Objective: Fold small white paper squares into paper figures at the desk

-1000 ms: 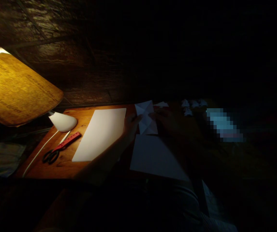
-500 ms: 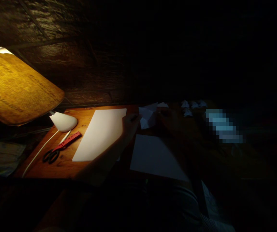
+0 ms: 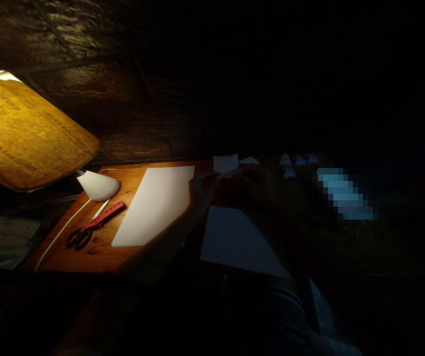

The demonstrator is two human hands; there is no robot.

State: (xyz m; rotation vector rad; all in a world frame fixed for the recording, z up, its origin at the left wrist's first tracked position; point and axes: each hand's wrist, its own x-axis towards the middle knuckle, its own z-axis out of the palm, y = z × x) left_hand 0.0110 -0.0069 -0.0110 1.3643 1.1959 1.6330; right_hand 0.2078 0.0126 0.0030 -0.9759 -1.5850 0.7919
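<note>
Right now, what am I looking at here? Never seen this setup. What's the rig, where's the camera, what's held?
No machine here: a person works with two bare hands. The view comes from one camera worn on the head, looking forward and down. The left hand and right hand hold a small creased paper between them; the exact grip is too dim to tell.

On the wooden table are a lamp, scissors, a brightly lit white sheet, a shadowed sheet nearer the person, and small folded papers to the right of the hands. The bright patch further right is pixelated, so I can't identify it.
</note>
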